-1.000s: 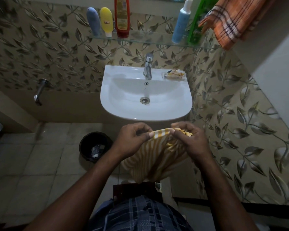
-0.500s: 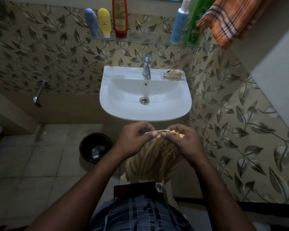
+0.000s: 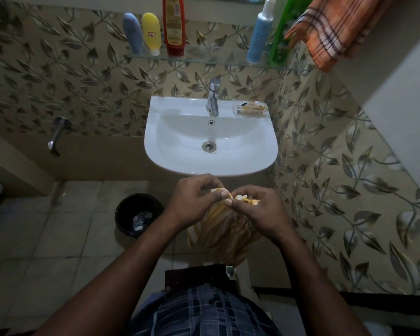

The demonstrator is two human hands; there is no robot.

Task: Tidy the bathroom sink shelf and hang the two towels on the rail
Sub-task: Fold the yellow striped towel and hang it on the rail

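Observation:
A yellow-and-white striped towel (image 3: 224, 232) hangs bunched below my hands, in front of the white sink (image 3: 180, 163). My left hand (image 3: 194, 201) and my right hand (image 3: 255, 210) both pinch its top edge, thumbs almost touching. An orange checked towel (image 3: 335, 30) hangs at the top right. The glass shelf (image 3: 211, 59) above the tap carries a blue tube (image 3: 132, 32), a yellow tube (image 3: 151, 32), a red bottle (image 3: 173, 25), a blue pump bottle (image 3: 260, 37) and a green bottle (image 3: 286, 30). No rail shows in view.
A steel tap (image 3: 213, 97) stands at the sink's back, with a clear soap dish (image 3: 251, 110) to its right. A black bin (image 3: 138, 214) sits on the tiled floor at the left. A wall tap (image 3: 56, 137) juts out at the far left.
My two hands have drawn together along the towel's top edge, gathering the cloth into a tighter bunch. The stretched strip between them has closed up.

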